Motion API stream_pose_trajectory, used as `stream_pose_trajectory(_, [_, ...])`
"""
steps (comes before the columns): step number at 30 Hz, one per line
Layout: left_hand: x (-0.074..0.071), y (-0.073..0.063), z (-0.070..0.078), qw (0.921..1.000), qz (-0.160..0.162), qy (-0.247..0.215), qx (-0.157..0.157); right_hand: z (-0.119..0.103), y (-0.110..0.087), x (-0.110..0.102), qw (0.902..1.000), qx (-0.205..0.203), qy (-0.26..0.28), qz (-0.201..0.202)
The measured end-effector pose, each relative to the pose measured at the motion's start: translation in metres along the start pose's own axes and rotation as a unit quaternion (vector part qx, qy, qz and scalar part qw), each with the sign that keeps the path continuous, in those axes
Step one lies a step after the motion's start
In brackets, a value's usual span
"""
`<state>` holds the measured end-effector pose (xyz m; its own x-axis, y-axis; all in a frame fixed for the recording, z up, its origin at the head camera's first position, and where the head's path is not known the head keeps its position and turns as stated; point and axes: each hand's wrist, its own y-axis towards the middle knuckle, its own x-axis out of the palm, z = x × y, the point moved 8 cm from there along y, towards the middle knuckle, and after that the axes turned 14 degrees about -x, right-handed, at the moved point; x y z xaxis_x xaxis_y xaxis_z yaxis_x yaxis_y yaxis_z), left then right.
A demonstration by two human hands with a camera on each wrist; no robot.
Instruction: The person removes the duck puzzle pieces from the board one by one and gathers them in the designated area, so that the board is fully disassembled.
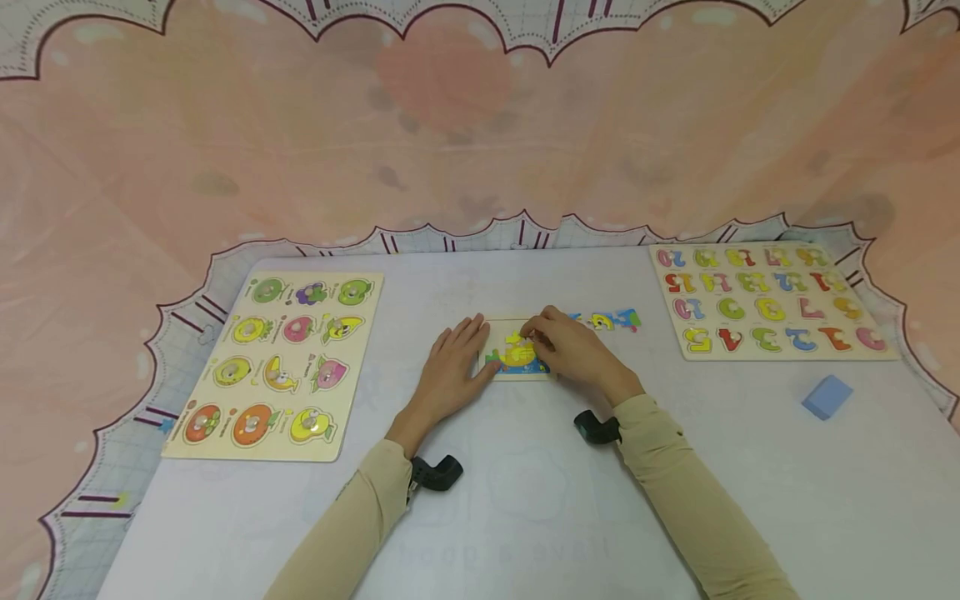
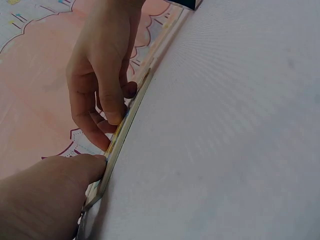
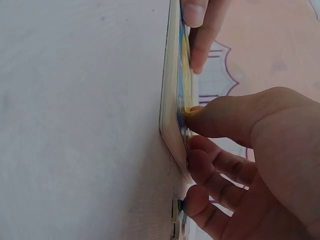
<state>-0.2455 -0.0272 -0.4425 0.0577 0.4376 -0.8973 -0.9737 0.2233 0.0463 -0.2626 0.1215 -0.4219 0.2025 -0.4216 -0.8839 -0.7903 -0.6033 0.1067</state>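
A small wooden jigsaw puzzle (image 1: 516, 358) with a yellow figure on blue lies in a pale frame at the table's middle. My left hand (image 1: 454, 367) rests on its left side, fingers straight and spread, thumb over the lower edge. At the right part of the picture, my right hand (image 1: 573, 346) has curled fingers, thumb and forefinger pinching at a puzzle piece; the fingers largely hide that piece. In the right wrist view, the right thumb (image 3: 215, 117) touches the yellow-and-blue surface. Loose puzzle pieces (image 1: 617, 320) lie just beyond the right hand.
A fruit puzzle board (image 1: 348, 417) lies at the left, and a number puzzle board (image 1: 780, 357) at the far right. Nearer than the number board sits a blue block (image 1: 827, 397). A patterned pinkish cloth (image 1: 300, 150) borders the white table (image 1: 510, 517).
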Motion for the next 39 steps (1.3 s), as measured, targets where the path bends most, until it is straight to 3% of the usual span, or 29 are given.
stream_pose_trajectory(27, [-0.001, 0.000, 0.000, 0.9999, 0.003, -0.010, 0.005, 0.000, 0.000, -0.002, 0.9988, 0.008, 0.043, 0.021])
stream_pose_trajectory(35, [0.002, 0.000, -0.002, 1.0000, -0.006, -0.003, -0.002, -0.003, -0.001, -0.007, 0.9933, -0.012, 0.103, 0.051])
stream_pose_trajectory(39, [0.002, 0.000, -0.001, 1.0000, 0.002, -0.008, 0.005, 0.000, -0.005, -0.011, 0.9903, 0.000, 0.126, 0.058])
